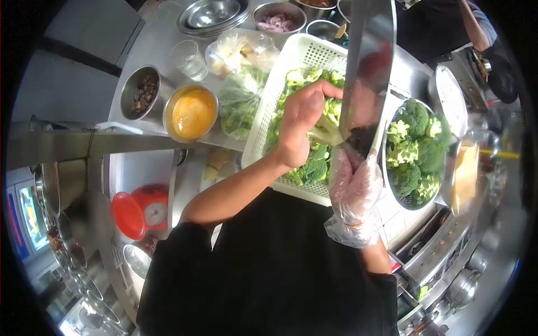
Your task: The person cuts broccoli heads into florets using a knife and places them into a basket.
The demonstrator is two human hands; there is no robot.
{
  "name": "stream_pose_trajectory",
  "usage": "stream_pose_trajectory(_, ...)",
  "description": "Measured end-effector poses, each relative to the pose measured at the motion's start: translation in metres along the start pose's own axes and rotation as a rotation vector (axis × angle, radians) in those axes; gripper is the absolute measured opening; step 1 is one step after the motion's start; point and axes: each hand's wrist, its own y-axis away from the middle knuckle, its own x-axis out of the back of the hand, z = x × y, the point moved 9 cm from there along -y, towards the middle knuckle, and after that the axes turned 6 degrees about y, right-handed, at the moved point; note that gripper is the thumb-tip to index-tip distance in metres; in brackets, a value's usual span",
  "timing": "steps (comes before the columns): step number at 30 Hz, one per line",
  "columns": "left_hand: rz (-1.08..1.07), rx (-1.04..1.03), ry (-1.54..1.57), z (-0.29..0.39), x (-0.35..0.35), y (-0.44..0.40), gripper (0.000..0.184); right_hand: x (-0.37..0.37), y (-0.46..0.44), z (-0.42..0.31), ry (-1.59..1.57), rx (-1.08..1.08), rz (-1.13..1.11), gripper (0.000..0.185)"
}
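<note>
Knife (370, 61) first, looming right up close: broad, mirror-bright steel, its long axis running from your right hand (355, 182) out toward the basket's far edge. Your right fingers wrap the dark handle (363, 140) through a crinkled, clear plastic glove. And your left hand (300, 120), bare, is over the middle of the basket (259, 120), fingers curled around a piece of broccoli (328, 131), tips partly hidden. Its pale, smooth stem pokes out toward the knife, roughly crosswise to it, your left hand the nearer; whether steel touches stem, you can't tell.

Under that, bumpy green florets (314, 168) heap up in slotted white plastic. Off the basket's right edge, tight, rounded heads (414, 115) fill a dark bowl. Off its left edge, a slack, see-through bag (241, 115); then, by the table's near edge, a round steel bowl of glossy orange liquid (193, 113).
</note>
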Motion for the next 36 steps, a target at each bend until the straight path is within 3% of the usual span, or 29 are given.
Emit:
stream_pose_trajectory(1, -0.046, 0.017, -0.071, 0.005, -0.005, -0.001, 0.063, -0.004, 0.0, 0.01, -0.028, -0.144, -0.064, 0.02)
stream_pose_trajectory(3, -0.141, 0.041, -0.215, 0.014, -0.016, -0.002, 0.07, -0.002, 0.001, 0.014, 0.017, -0.111, -0.023, 0.02)
stream_pose_trajectory(5, -0.162, 0.053, -0.302, 0.017, -0.021, -0.003, 0.071, 0.0, -0.003, 0.0, 0.012, 0.135, 0.037, 0.027)
stream_pose_trajectory(8, -0.164, 0.06, -0.365, 0.015, -0.022, -0.005, 0.072, -0.005, 0.006, 0.007, 0.117, 0.203, 0.124, 0.033)
stream_pose_trajectory(10, -0.139, 0.006, -0.276, 0.01, -0.021, -0.007, 0.07, -0.015, 0.009, 0.016, 0.115, 0.172, 0.122, 0.039)
stream_pose_trajectory(11, -0.088, 0.062, -0.051, -0.003, -0.014, -0.004, 0.057, -0.017, 0.009, 0.017, 0.092, 0.152, 0.112, 0.039)
stream_pose_trajectory(13, 0.006, 0.201, 0.086, -0.026, 0.0, 0.004, 0.063, -0.019, 0.002, 0.018, 0.03, 0.07, 0.029, 0.04)
stream_pose_trajectory(15, -0.029, 0.309, 0.328, -0.039, -0.007, 0.011, 0.065, -0.023, 0.004, 0.021, 0.105, 0.069, 0.028, 0.039)
stream_pose_trajectory(16, -0.015, 0.326, 0.282, -0.045, -0.003, 0.012, 0.063, -0.029, 0.002, 0.026, 0.086, 0.006, -0.074, 0.043)
stream_pose_trajectory(18, -0.037, 0.351, 0.237, -0.048, -0.003, 0.013, 0.051, -0.024, 0.006, 0.031, 0.076, -0.024, -0.057, 0.043)
stream_pose_trajectory(21, -0.033, 0.393, 0.112, -0.054, -0.003, 0.015, 0.048, -0.018, 0.001, 0.047, -0.046, -0.11, -0.152, 0.049)
stream_pose_trajectory(23, -0.059, 0.477, 0.23, -0.06, 0.0, 0.015, 0.055, -0.015, -0.004, 0.052, -0.213, -0.049, -0.231, 0.052)
stream_pose_trajectory(25, -0.115, 0.651, 0.388, -0.066, 0.0, 0.024, 0.068, -0.008, -0.007, 0.056, -0.395, -0.076, -0.166, 0.038)
stream_pose_trajectory(26, -0.169, 0.652, 0.45, -0.064, 0.001, 0.026, 0.076, -0.009, -0.012, 0.063, -0.512, -0.172, -0.218, 0.036)
stream_pose_trajectory(28, -0.253, 0.638, 0.527, -0.059, -0.001, 0.028, 0.091, -0.026, -0.007, 0.083, -0.753, -0.649, -0.453, 0.033)
stream_pose_trajectory(29, -0.291, 0.623, 0.552, -0.055, -0.007, 0.028, 0.097, -0.027, -0.006, 0.085, -0.81, -0.759, -0.488, 0.032)
stream_pose_trajectory(31, -0.289, 0.566, 0.439, -0.049, -0.012, 0.022, 0.107, -0.021, -0.007, 0.097, -0.821, -0.801, -0.43, 0.034)
stream_pose_trajectory(32, -0.22, 0.529, 0.215, -0.051, 0.003, 0.013, 0.114, -0.017, -0.009, 0.106, -0.804, -0.789, -0.368, 0.033)
stream_pose_trajectory(33, -0.202, 0.505, -0.071, -0.053, 0.016, 0.003, 0.113, -0.015, -0.007, 0.117, -0.786, -0.78, -0.307, 0.032)
stream_pose_trajectory(35, -0.126, 0.191, -0.528, -0.037, 0.028, -0.026, 0.109, -0.006, 0.0, 0.141, -0.769, -0.74, -0.335, 0.028)
stream_pose_trajectory(36, -0.13, 0.182, -0.537, -0.032, 0.02, -0.03, 0.109, 0.003, 0.01, 0.153, -0.663, -0.767, -0.362, 0.026)
